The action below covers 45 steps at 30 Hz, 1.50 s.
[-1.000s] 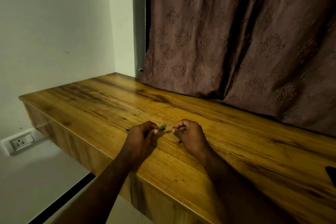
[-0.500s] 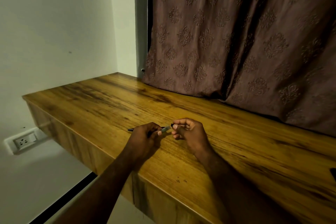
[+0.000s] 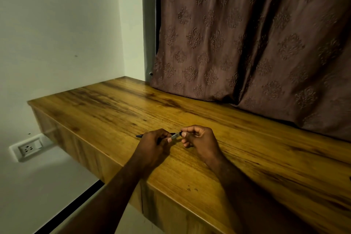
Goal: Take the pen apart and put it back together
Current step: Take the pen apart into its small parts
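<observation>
Above the wooden desk (image 3: 247, 157), left hand (image 3: 152, 148) and right hand (image 3: 203, 143) each pinch the pen (image 3: 175, 135), fingers curled.

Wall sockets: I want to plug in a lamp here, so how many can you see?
1: the wall socket sits low on the wall, left of the wooden desk. More may be hidden under it.

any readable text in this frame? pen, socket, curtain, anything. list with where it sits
None readable.
pen: held by left hand and right hand; no print can be made out, too small and dim.
wall socket: no legible marking.
curtain: embossed motifs only, no letters.
</observation>
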Each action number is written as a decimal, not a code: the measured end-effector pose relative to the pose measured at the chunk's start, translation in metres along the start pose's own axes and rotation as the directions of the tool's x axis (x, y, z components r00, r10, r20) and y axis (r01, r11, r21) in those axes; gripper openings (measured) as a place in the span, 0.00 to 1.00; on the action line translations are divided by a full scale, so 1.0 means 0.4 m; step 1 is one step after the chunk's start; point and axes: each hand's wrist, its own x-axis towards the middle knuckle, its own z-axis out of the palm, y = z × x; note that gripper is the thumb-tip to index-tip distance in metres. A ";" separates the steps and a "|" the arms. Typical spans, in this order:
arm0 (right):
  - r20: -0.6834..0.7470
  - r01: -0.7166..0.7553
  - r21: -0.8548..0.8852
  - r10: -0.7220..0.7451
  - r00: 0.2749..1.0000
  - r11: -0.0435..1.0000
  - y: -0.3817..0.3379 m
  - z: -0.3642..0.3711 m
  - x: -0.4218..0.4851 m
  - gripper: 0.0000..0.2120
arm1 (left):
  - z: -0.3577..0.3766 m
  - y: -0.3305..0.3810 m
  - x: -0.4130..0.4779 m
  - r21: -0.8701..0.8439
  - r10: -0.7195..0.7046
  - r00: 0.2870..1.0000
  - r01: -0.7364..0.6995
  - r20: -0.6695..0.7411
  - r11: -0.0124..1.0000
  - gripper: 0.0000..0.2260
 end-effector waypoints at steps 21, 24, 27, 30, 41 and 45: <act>0.021 -0.025 -0.007 0.025 0.999 1.000 -0.001 0.007 0.003 0.07 | -0.017 0.033 0.002 -0.236 -0.135 0.988 0.113 -0.078 0.965 0.05; 0.017 -0.044 0.049 0.043 0.999 0.998 -0.006 0.006 0.000 0.06 | -0.022 0.047 0.003 -0.204 -0.141 0.985 0.119 -0.098 0.972 0.06; 0.018 -0.054 0.065 0.053 0.998 0.996 -0.009 0.009 0.000 0.04 | -0.025 0.059 0.003 -0.220 -0.181 0.980 0.158 -0.086 0.962 0.06; -0.001 -0.058 0.067 0.058 0.998 0.996 -0.006 0.013 0.000 0.04 | -0.026 0.062 -0.002 -0.285 -0.197 0.977 0.168 -0.078 0.944 0.06; -0.077 0.003 0.055 0.001 0.997 0.998 -0.008 0.057 -0.005 0.06 | -0.027 0.067 0.001 -0.377 -0.245 0.965 0.192 -0.098 0.906 0.07; -0.078 -0.007 0.048 0.010 0.997 0.999 -0.005 0.055 -0.004 0.08 | -0.028 0.070 -0.001 -0.311 -0.239 0.965 0.194 -0.113 0.930 0.05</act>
